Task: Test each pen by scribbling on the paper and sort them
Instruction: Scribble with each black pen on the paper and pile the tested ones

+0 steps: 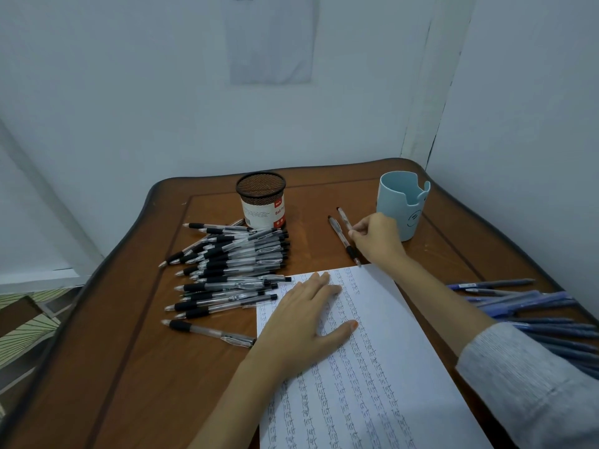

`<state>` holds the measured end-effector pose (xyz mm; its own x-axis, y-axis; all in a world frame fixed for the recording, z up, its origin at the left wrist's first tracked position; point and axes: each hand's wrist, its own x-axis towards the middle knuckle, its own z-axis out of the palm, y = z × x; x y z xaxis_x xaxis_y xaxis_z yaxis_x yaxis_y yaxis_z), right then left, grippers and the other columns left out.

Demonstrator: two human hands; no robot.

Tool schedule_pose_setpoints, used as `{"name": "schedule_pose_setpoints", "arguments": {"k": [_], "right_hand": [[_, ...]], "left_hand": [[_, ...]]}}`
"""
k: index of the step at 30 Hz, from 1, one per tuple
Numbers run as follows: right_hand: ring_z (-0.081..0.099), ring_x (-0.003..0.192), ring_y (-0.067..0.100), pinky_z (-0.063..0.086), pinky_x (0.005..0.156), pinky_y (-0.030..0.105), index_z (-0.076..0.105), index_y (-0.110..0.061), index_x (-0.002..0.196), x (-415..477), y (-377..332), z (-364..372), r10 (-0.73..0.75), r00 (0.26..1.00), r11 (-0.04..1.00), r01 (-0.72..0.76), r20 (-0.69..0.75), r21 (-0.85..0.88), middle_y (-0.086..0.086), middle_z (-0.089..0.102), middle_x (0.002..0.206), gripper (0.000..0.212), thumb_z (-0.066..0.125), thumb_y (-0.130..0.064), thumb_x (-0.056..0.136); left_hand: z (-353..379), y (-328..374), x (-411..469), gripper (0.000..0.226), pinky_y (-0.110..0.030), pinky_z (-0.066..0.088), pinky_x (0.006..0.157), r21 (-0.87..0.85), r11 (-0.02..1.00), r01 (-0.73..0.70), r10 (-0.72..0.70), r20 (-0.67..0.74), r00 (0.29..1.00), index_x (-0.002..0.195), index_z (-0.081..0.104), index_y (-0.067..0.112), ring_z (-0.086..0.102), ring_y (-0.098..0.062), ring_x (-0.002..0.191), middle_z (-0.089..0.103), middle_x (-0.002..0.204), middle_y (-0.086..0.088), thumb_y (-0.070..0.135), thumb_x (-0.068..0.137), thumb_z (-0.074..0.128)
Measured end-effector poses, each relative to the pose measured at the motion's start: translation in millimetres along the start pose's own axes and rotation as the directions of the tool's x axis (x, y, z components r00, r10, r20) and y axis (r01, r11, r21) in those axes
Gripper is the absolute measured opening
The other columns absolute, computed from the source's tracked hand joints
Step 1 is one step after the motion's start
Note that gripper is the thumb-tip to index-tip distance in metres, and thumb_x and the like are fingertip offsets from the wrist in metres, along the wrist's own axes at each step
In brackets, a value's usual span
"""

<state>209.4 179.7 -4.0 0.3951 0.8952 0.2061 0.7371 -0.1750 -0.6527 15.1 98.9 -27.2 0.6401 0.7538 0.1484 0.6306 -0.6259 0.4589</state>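
Brown wood bench [129,319] fills the head view, with the paper [415,335] lying at its near middle. The left hand [304,319] lies flat on the sheet with straight fingers, pinning it and grasping nothing. The right hand [377,238] is past the sheet's far edge, its fingertips pinching a clear pen [344,220] that lies just beside a second pen [337,230], in front of the blue cup [403,202].

The step in hand looks like taking or setting down one pen at this small group. To do it well, the pinch should close on one barrel only, so the neighbour is not dragged along. The flat hand should go on holding the sheet, so a scribble does not shift it. Each pile should stay well apart from the others: black-grip pens [233,264] lie to the left and blue pens [525,303] to the right.

The mesh cup [261,189] carries a white and red label on which "Ball P" shows before it curves out of sight; its smaller print is unreadable. Columns of one short repeated word cover the sheet, which seems to be "test". The blue cup bears a simple drawn face. A wall sheet [269,40] has one line of print too small to read.
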Motion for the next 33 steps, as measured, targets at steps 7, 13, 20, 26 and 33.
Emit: {"name": "schedule_pose_setpoints", "arguments": {"k": [7, 13, 20, 26, 33], "right_hand": [[0.065, 0.085, 0.019, 0.056, 0.079, 0.034, 0.073, -0.005, 0.103, -2, 6, 8, 0.023, 0.998, 1.000, -0.023, 0.051, 0.005, 0.010, 0.071, 0.098, 0.018, 0.065, -0.015, 0.090], [0.058, 0.077, 0.008, 0.050, 0.073, 0.024, 0.074, -0.010, 0.102, -5, -5, -1, -0.158, 0.987, 0.987, 0.158, -0.013, 0.039, 0.004, 0.069, 0.101, 0.016, 0.067, -0.016, 0.089], [0.054, 0.084, -0.001, 0.040, 0.071, 0.010, 0.074, -0.018, 0.104, 6, -40, 18, -0.292, 0.893, 0.938, 0.198, 0.342, 0.283, -0.004, 0.070, 0.107, 0.019, 0.068, -0.024, 0.087], [0.051, 0.079, -0.004, 0.038, 0.068, -0.001, 0.072, -0.018, 0.111, 16, -55, 33, -0.344, 0.850, 0.930, 0.250, 0.398, 0.270, -0.004, 0.068, 0.114, 0.025, 0.066, -0.029, 0.089], [0.055, 0.085, -0.003, 0.040, 0.073, 0.009, 0.074, -0.017, 0.103, 13, -54, 32, -0.338, 0.874, 0.909, 0.208, 0.348, 0.361, -0.007, 0.070, 0.105, 0.018, 0.067, -0.024, 0.088]], "left_hand": [[-1, 2, -1, 0.065, -0.013, 0.002, 0.107, -0.010, 1.000, 0.019, -0.019, 0.002, 1.000, 0.146, 0.030, 0.030, 0.008, 0.000, 0.142, 0.016, 0.156, 0.017, 0.061, 0.091, 0.044], [-1, 2, -2, 0.070, -0.017, 0.001, 0.113, -0.026, 0.999, 0.036, -0.036, 0.006, 0.999, 0.149, 0.028, 0.027, 0.005, 0.000, 0.144, 0.014, 0.158, 0.014, 0.062, 0.091, 0.045], [0, 1, 0, 0.070, -0.017, -0.001, 0.115, -0.027, 0.999, 0.026, -0.026, -0.009, 1.000, 0.149, 0.028, 0.028, 0.004, 0.002, 0.144, 0.014, 0.159, 0.014, 0.061, 0.090, 0.047], [2, -1, 2, 0.071, -0.014, -0.005, 0.112, -0.016, 1.000, 0.014, -0.014, -0.020, 1.000, 0.149, 0.026, 0.029, 0.002, 0.003, 0.144, 0.012, 0.159, 0.016, 0.062, 0.090, 0.046], [1, 0, 1, 0.071, -0.016, -0.003, 0.113, -0.015, 1.000, 0.001, -0.002, -0.030, 1.000, 0.150, 0.026, 0.027, 0.003, 0.001, 0.145, 0.012, 0.159, 0.014, 0.060, 0.091, 0.047]]}}
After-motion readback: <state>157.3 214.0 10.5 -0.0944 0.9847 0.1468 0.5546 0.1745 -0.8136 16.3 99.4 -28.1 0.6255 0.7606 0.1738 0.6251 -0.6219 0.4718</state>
